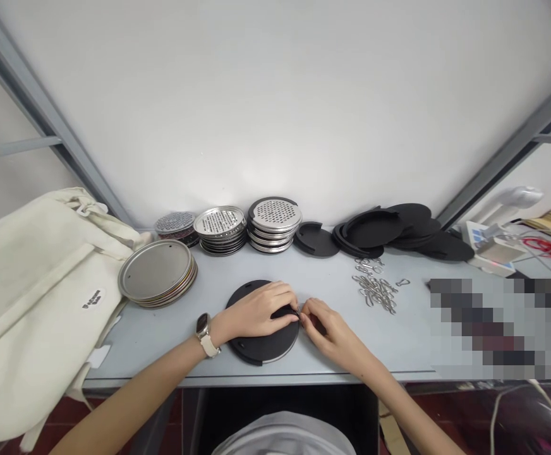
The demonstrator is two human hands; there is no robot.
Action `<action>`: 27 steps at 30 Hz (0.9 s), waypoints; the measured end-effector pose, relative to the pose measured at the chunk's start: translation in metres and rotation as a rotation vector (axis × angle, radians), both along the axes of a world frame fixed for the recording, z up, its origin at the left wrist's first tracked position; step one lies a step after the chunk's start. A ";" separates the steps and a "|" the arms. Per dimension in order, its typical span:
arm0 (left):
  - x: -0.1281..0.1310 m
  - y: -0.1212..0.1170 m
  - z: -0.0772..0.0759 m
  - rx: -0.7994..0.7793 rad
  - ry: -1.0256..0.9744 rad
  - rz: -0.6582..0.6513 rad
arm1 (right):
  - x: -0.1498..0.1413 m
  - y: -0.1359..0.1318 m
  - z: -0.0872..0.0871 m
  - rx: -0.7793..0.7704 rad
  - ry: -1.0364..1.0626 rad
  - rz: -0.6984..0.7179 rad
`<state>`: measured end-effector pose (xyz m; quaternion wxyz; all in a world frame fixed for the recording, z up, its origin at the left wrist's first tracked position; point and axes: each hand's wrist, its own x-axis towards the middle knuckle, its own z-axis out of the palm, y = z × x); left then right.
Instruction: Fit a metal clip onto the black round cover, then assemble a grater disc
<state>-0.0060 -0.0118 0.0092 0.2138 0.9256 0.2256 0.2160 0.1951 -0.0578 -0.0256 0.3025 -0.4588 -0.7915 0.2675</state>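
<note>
A round black disc (268, 349) with a silvery rim along its lower right lies on the table in front of me. My left hand (261, 309) rests across the disc, its fingers and thumb closing at the right edge. At that same edge my right hand (325, 325) pinches a small metal clip (299, 311), mostly hidden by the fingertips. To the right is a pile of similar silver clips (377, 291), with one loose clip (403, 282) beside it.
Silver plates (157, 272) are stacked at left, near a cream bag (43, 303). Along the wall stand stacks of grater discs (221, 221), a taller grater stack (275, 215) and black round holders (375, 229). A power strip (481, 243) and cables lie at right, near a blurred-out patch (493, 328).
</note>
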 end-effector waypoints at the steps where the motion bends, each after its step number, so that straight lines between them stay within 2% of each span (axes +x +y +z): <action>1: 0.000 0.000 0.000 0.008 0.001 0.004 | 0.000 0.000 0.000 -0.001 -0.002 0.002; 14: -0.001 0.001 -0.002 -0.035 0.000 -0.015 | -0.002 -0.001 0.003 -0.037 0.052 -0.031; 27: 0.000 0.001 -0.002 -0.033 -0.042 0.038 | 0.000 0.000 0.002 0.002 -0.049 0.024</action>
